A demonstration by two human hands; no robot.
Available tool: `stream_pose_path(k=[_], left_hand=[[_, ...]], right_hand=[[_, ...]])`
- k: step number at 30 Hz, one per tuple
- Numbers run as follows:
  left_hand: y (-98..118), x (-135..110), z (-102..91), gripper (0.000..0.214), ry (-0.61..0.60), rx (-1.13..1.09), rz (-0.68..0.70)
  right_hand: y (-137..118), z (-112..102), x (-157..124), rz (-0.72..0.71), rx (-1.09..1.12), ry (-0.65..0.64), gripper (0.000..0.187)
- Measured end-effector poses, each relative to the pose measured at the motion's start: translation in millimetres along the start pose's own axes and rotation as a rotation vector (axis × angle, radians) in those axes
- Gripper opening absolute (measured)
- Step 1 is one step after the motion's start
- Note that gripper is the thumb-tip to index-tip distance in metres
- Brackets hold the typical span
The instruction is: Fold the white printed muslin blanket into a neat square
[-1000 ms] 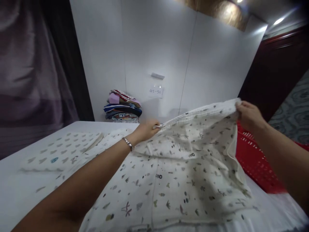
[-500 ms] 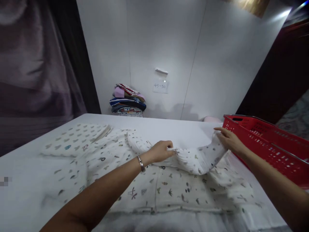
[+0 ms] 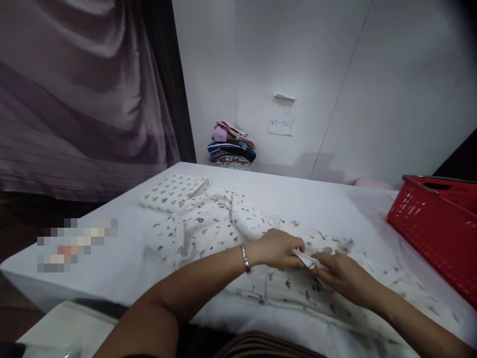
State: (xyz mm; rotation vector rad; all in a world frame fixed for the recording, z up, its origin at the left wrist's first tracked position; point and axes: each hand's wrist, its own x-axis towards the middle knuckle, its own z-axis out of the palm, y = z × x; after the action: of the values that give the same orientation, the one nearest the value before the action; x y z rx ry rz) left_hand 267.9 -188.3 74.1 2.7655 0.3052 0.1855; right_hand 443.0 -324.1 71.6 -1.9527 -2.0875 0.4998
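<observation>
A white printed garment (image 3: 219, 223) lies spread on the white table (image 3: 316, 204). My left hand (image 3: 278, 248), with a bracelet at the wrist, pinches a fold of this cloth near the table's front middle. My right hand (image 3: 341, 276) lies on the same garment just to the right, its fingertips meeting the left hand at the pinched fold. A smaller folded piece of printed cloth (image 3: 173, 190) lies at the garment's far left end.
A red plastic basket (image 3: 436, 226) stands at the table's right side. A stack of folded clothes (image 3: 231, 146) sits against the white wall, near a paper label (image 3: 280, 123). A purple curtain (image 3: 82, 94) hangs on the left.
Both hands have brought the lifted edge of the garment down onto the table and drawn together at its front. The view has swung to the left.
</observation>
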Motion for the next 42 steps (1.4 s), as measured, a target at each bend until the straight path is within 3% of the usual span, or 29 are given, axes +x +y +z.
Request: stream_pose_path(k=[3,9,13,17,20,23,27,31,36,40,42], left_hand=[[-14,-13,-0.8,0.028,-0.129,0.062,0.034],[-41,-36,-12.7,0.027,-0.265,0.254,-0.013],[-64,-63,-30.1,0.018,-0.318,0.383,-0.121],[-88,-101,-38.0,0.010,-0.334,0.478,-0.279],[-94,-128,-34.3,0.010,-0.257,0.489,-0.397],[-87,-154,-22.2,0.008,-0.143,0.453,-0.486],[-76,-188,2.7,0.020,-0.005,0.239,-0.597],[-76,-209,22.4,0.042,0.128,0.070,-0.561],[-80,-206,24.8,0.017,0.198,0.136,-0.522],[-76,-207,18.8,0.020,0.363,0.313,-0.455],[-74,-213,19.5,0.020,0.386,0.366,-0.388]], right_hand=[[2,12,-17,-0.036,-0.228,-0.016,0.031],[21,39,-44,-0.183,-0.442,0.209,0.029],[42,38,-62,-0.225,-0.461,0.304,0.030],[70,31,-74,-0.160,-0.462,0.410,0.030],[83,27,-74,-0.063,-0.435,0.420,0.031],[84,28,-69,0.021,-0.390,0.351,0.034],[81,36,-63,0.007,-0.364,0.282,0.037],[85,41,-59,0.029,-0.346,0.190,0.037],[85,44,-59,0.104,-0.349,0.182,0.038],[86,51,-65,0.136,-0.376,0.231,0.040],[87,52,-69,0.149,-0.382,0.223,0.040]])
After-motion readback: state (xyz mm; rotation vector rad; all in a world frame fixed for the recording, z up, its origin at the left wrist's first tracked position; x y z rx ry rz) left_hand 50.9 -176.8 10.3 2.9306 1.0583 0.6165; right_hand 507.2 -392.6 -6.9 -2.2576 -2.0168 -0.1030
